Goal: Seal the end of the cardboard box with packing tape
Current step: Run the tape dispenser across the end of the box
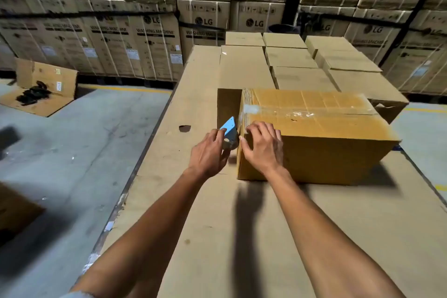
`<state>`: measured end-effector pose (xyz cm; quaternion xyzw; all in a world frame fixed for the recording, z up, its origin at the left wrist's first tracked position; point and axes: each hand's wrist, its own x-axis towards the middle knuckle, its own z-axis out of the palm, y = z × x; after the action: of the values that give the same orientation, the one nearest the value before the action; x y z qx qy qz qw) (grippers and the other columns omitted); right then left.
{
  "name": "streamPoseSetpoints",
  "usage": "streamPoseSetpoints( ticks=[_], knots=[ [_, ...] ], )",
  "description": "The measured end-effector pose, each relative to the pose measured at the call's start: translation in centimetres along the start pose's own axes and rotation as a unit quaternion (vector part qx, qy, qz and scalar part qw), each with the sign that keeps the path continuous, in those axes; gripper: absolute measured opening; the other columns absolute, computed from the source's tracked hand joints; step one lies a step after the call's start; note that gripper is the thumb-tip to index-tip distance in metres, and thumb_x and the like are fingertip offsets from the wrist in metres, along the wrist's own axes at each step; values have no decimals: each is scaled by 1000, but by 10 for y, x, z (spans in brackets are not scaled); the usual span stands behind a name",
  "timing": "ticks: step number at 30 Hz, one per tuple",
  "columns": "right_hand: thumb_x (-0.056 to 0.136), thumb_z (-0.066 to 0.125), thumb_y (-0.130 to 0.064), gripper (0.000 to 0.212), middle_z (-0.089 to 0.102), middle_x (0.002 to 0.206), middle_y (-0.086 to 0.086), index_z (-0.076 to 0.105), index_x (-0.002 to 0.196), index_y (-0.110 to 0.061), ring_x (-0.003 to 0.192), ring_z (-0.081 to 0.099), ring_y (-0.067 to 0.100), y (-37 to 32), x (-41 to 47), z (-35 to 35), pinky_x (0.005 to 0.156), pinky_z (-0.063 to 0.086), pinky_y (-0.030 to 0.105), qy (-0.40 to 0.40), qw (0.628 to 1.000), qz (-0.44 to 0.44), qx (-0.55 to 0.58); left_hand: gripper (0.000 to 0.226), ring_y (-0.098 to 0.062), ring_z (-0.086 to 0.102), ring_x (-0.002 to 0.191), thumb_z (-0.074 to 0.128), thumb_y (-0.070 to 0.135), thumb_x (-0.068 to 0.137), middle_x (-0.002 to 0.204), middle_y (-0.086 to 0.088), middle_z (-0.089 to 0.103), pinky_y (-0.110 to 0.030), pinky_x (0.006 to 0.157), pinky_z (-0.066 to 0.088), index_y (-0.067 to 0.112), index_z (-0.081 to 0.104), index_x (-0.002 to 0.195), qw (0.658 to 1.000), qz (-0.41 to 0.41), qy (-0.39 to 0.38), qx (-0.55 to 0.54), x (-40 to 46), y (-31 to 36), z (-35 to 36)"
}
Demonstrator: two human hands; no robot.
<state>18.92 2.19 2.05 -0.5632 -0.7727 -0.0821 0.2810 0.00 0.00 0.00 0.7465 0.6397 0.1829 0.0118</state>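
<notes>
**At the box's left end, two hands and a tape dispenser**

Nearest the bottom of the frame, two bare forearms reach up from the lower edge over a table (193, 237) covered in flat brown cardboard. Both hands meet at the centre of the frame. One left hand (209, 152) is clamped around a tape dispenser (229, 129), whose blue blade guard sticks up beside the box's left end; part of a tape roll shows under the fingers. One right hand (262, 144) lies flat with fingers spread on the near upper corner of the cardboard box (321, 152), pressing at the edge and gripping nothing. The two hands are just beside each other, with the box's corner between them.

One cardboard box is being worked on. It sits right of centre on the table, long side toward the camera, golden brown. A strip of clear packing tape (314, 111) runs along its top seam, glossy and wrinkled, with a bunched whitish patch at the left end. One flap (228, 106) at that left end stands open.

Beyond it, toward the upper centre, about eight plain closed cartons (285, 55) lie in rows on the table. At the left, on the grey floor (84, 140), one opened carton (46, 80) holds dark items. Across the top, stacked washing-machine boxes (154, 38) form a wall.
</notes>
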Motion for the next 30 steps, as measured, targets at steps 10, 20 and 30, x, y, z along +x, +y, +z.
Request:
streamPoseSetpoints(
  ticks=[10,20,30],
  knots=[
    [94,54,-67,80,42,167,5,37,162,-28,150,43,27,-1,59,25,120,34,54,-133,983,64,-105,79,-35,63,131,75,44,106,164,-14,51,-49,103,61,15,39,169,998,36,-51,-28,68,-30,13],
    [94,56,-52,74,41,167,1,36,162,-29,153,40,24,9,48,13,125,31,55,-151,982,62,-92,78,-34,63,132,84,45,99,157,-12,55,-50,105,60,12,46,159,985,87,-83,-127,94,-56,48],
    [99,55,-55,57,56,144,3,52,146,-24,133,53,24,1,75,1,110,45,49,-127,971,197,-56,63,-33,66,124,80,42,105,151,-11,55,-50,101,63,16,46,151,960,154,-97,-213,87,-60,70]
  ],
)
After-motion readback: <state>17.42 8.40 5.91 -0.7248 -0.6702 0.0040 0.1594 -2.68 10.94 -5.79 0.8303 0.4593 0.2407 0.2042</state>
